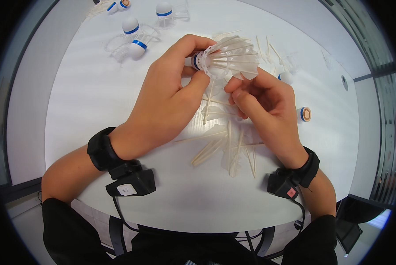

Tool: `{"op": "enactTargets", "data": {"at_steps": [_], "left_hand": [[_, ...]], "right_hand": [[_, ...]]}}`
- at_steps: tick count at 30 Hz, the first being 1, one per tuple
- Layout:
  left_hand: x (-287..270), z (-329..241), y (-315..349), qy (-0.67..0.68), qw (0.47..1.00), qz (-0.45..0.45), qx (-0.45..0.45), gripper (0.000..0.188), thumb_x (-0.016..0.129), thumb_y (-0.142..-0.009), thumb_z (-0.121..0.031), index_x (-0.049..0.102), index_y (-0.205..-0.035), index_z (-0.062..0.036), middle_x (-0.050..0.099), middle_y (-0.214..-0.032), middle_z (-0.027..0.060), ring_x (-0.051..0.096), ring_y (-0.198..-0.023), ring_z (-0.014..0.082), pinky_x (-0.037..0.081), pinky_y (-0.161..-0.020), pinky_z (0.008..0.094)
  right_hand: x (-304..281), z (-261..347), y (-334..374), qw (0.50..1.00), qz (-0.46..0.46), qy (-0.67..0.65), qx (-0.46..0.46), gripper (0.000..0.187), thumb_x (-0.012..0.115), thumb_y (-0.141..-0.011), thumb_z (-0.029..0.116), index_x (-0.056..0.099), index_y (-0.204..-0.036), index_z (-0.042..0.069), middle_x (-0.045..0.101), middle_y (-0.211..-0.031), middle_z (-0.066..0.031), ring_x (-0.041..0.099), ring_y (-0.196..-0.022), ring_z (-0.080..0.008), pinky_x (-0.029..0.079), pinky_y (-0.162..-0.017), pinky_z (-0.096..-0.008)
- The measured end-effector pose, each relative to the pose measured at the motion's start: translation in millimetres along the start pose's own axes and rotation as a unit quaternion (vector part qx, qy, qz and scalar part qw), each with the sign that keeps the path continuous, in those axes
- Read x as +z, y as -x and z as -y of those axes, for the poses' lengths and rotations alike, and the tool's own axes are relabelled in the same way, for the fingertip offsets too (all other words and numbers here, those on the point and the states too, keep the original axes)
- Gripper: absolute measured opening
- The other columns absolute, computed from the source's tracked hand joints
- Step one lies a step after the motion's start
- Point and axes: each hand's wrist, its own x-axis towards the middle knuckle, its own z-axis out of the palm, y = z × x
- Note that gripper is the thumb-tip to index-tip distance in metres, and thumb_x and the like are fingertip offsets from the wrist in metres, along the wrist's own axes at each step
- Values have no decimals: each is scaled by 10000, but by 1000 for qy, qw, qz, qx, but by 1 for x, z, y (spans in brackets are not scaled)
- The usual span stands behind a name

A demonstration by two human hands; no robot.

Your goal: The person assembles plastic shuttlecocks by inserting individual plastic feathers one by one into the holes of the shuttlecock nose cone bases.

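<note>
Head view: a white feathered shuttlecock with a blue-banded base (241, 58) is pinched near its base by the left hand (171, 97) above the white tabletop (176, 201); right hand (268, 99) is curled beside the feathers, grip unclear; loose pale feathers (232, 161) are scattered below.

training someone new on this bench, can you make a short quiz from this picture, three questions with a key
1. Which hand grips the shuttlecock by its base end?
2. True or false: the loose feathers on the white table lie in one neat parallel row.
3. Fill in the blank: the loose base lying just to the right of the right hand shows a brown end and a ____ band.

Key
1. The left hand.
2. False; they lie scattered at different angles, some crossing.
3. Blue.
</note>
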Motion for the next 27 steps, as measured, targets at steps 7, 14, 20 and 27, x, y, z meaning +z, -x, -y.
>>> {"op": "enactTargets", "data": {"at_steps": [7,14,20,27], "left_hand": [[0,3,-2,5,1000,10,-8,406,500,-953,27,482,-1358,37,597,-1204,49,579,-1026,67,471,-896,233],[1,-1,0,1,1000,-3,-1,410,504,-948,33,484,-1357,38,595,-1211,54,582,-1027,77,472,-902,239],[0,1,-1,14,1000,8,-7,408,495,-950,28,482,-1358,35,594,-1210,51,577,-1010,70,469,-875,224],[0,-1,0,2,1000,2,3,407,493,-955,24,480,-1361,37,594,-1205,48,573,-998,64,464,-861,218]], "right_hand": [[1,-1,1,1000,-9,-11,-4,136,589,-910,22,666,-1010,-30,659,-877,5,511,-716,-10,422,-645,-186],[2,0,0,1000,-11,-10,-2,110,599,-908,25,663,-981,-27,632,-816,20,497,-687,-8,395,-623,-185],[3,0,1,1000,-15,-4,-5,111,599,-912,27,666,-984,-24,624,-808,25,492,-679,-5,393,-617,-184],[2,0,1,1000,-10,3,-6,118,601,-917,33,670,-997,-21,623,-806,27,490,-676,-3,390,-612,-185]]}}
